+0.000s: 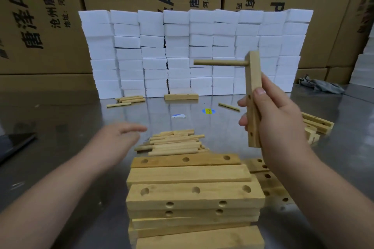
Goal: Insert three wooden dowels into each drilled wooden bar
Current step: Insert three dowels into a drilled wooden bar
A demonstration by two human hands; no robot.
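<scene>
My right hand [277,115] grips a drilled wooden bar [253,79] held upright above the table. One dowel [219,63] sticks out to the left from the bar's top hole; two lower holes show open. My left hand [119,137] hovers with fingers straight and holds nothing, just left of a pile of loose dowels [174,143]. A stack of drilled bars [192,194] stands in front of me, below both hands.
More drilled bars [315,124] lie at the right, others [269,182] beside the stack. A bar [181,96], several dowels [126,100] and a single dowel [228,106] lie farther back. White foam blocks [194,52] and cardboard boxes form the back wall. A grey rag [321,85] lies far right.
</scene>
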